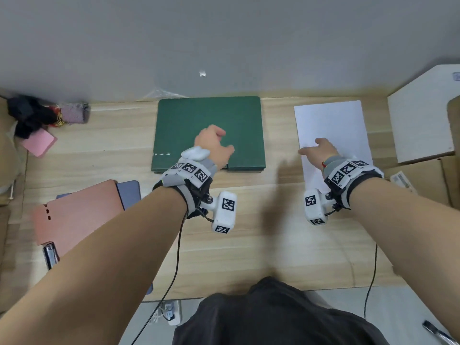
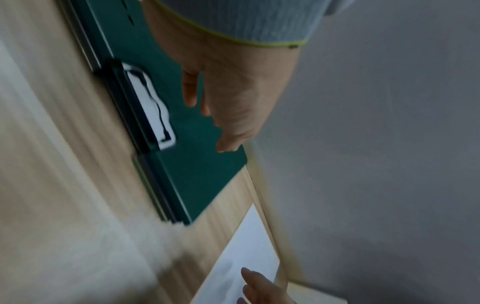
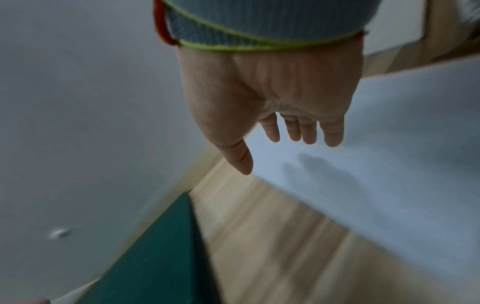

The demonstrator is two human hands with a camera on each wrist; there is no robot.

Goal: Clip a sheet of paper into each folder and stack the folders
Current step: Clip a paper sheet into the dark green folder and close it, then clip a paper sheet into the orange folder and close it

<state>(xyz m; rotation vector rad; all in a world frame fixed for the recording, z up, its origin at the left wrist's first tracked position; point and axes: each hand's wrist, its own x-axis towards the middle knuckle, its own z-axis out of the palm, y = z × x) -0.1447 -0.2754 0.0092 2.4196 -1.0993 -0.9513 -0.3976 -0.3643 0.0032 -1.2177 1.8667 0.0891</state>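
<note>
**A:** Status at that frame? Work outward from the operator, everything referenced to the green folder.

**B:** Nearest the operator, down-left of the green folder (image 1: 209, 131): a pink folder (image 1: 74, 215) lay on a blue-grey one (image 1: 129, 194), partly under the left forearm. It had a dark metal object at its near corner, too small to identify. My guess is they were staged or finished. I couldn't tell whether paper was inside.

**A:** Hands?

**B:** Left hand (image 1: 215, 145) was over the near half of the green folder, fingers loosely bent, gripping nothing. In the left wrist view it hung just beside the clip (image 2: 149, 107) on the folder's near edge. Contact with the cover couldn't be confirmed. It was likely there to steady or open the folder. Right hand (image 1: 321, 151) was to the right of the folder, spread over the sheet of paper (image 1: 331, 130), fingers straight, holding nothing. In the right wrist view its shadow fell on the paper, so it seemed to hover, probably about to pick up the top sheet.

**A:** Task items?

**B:** The green folder was closed and flat, centre-back of the wooden table (image 1: 249, 232), its far edge close to the grey wall (image 1: 224, 41). Edges showing under it suggested more folders beneath. The paper was well apart to its right, with bare wood between.

**A:** Further out?

**B:** Far left of the folder there were a pink sticky pad (image 1: 38, 143) and dark clutter. Far right, past the paper, there were a white board (image 1: 420, 120) and cardboard.
</note>
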